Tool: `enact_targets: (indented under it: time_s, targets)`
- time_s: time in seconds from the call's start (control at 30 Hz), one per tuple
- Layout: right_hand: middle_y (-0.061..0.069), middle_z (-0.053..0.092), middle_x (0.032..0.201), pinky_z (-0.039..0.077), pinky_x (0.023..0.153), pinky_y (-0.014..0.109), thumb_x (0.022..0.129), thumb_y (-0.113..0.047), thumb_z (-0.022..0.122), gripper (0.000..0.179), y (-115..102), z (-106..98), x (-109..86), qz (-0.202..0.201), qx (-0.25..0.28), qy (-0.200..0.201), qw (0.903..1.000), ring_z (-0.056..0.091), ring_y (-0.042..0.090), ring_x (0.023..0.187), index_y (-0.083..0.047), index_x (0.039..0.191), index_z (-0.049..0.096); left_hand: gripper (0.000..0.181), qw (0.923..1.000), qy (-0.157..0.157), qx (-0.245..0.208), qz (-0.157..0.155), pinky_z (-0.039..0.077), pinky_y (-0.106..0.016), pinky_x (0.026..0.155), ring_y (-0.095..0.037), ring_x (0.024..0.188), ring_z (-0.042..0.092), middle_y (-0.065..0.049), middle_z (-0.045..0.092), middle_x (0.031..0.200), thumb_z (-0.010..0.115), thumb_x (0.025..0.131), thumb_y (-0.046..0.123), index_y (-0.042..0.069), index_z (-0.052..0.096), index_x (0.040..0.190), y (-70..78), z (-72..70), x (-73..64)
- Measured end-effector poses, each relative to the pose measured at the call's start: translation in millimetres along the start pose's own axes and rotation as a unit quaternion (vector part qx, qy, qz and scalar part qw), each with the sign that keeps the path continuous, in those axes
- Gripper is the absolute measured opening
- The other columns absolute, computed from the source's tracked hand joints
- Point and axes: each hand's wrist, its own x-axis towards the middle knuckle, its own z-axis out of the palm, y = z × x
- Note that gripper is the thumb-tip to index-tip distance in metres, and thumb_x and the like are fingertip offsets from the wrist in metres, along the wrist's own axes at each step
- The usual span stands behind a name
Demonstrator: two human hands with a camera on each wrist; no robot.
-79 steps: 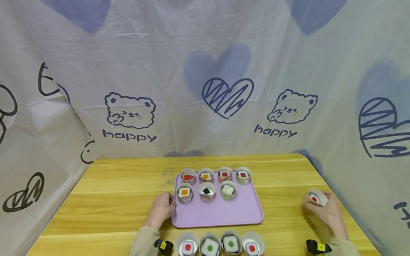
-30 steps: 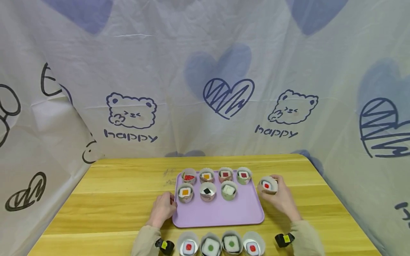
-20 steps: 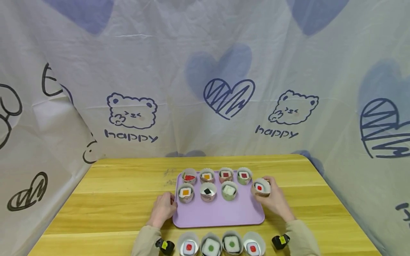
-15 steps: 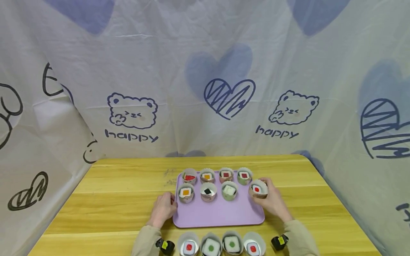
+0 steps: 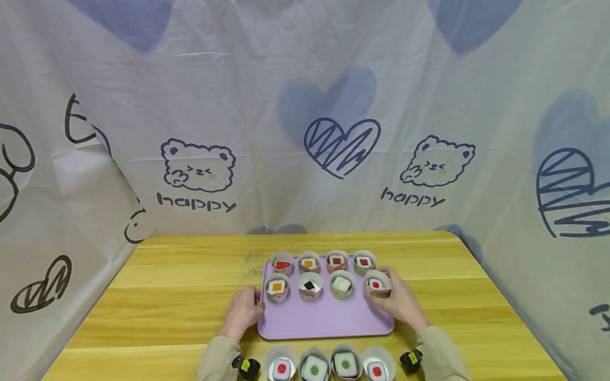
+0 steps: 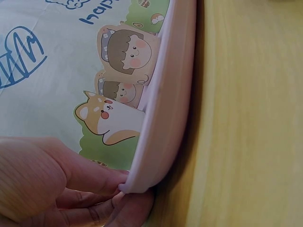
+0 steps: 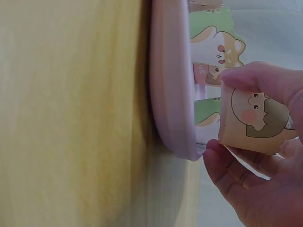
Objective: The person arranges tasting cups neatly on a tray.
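A lilac tray [image 5: 324, 321] carries two rows of printed paper cups, each with a small toy-like sushi piece inside. My left hand [image 5: 244, 312] pinches the tray's left rim between thumb and fingers, as the left wrist view shows close up. With my right hand [image 5: 399, 301] I grip a brownish paper cup [image 7: 253, 118] round its sides; a white sushi piece with a red centre [image 5: 376, 284] sits in it. That cup is upright at the tray's right side, in line with the front row, beside the green cup [image 5: 341, 291]. In the right wrist view its base is close over the tray floor.
Several more filled cups stand in a row on the wooden table [image 5: 167, 296] before the tray, one with a green-centred piece [image 5: 314, 368]. A printed curtain [image 5: 267, 106] hangs behind and at both sides of the table.
My right hand has carried the red-centred cup leftward from the table's right side to over the tray's right part, most recently a little lower. The left hand has stayed at the rim.
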Motion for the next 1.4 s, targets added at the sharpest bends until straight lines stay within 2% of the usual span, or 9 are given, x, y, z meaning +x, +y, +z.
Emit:
enact_targets:
  time_s: [0.23,0.47,0.87,1.4]
  targets:
    - [0.025,0.067,0.117,0.054,0.093,0.052,0.077,-0.010,0.084,0.063,-1,2,0.3,0.005,-0.015,-0.002,0.9999,0.066,0.039,0.106,0.002,0.130,0.051,0.004,0.9999,-0.003,-0.001,-0.011,0.042,-0.028,0.058,-0.019,0.068,0.054,-0.010,0.061,0.078,0.064,0.087,0.002,-0.001,0.065,0.089,-0.2,0.6,0.7]
    - [0.023,0.068,0.114,0.054,0.094,0.052,0.075,-0.011,0.085,0.063,-2,5,2.3,0.003,-0.029,-0.006,0.9995,0.067,0.038,0.105,0.002,0.127,0.052,0.003,1.0000,-0.001,0.002,-0.002,0.043,-0.029,0.058,-0.020,0.069,0.054,-0.010,0.062,0.078,0.064,0.087,0.002,-0.001,0.064,0.088,-0.8,0.8,0.8]
    - [0.019,0.069,0.110,0.056,0.090,0.049,0.071,-0.012,0.088,0.066,0,9,6.3,0.004,-0.042,-0.015,0.9990,0.067,0.034,0.101,0.001,0.126,0.053,0.005,1.0000,-0.004,0.000,-0.005,0.044,-0.030,0.060,-0.021,0.070,0.055,-0.011,0.063,0.080,0.064,0.087,0.002,-0.002,0.065,0.090,-0.3,0.1,0.5]
    - [0.017,0.069,0.104,0.057,0.087,0.046,0.072,-0.013,0.089,0.062,-3,12,8.5,0.007,-0.056,-0.020,0.9982,0.068,0.031,0.096,0.001,0.120,0.053,0.003,1.0000,0.001,0.001,0.002,0.042,-0.030,0.059,-0.020,0.068,0.054,-0.009,0.061,0.077,0.065,0.086,0.002,-0.001,0.064,0.087,-2.3,0.8,1.1]
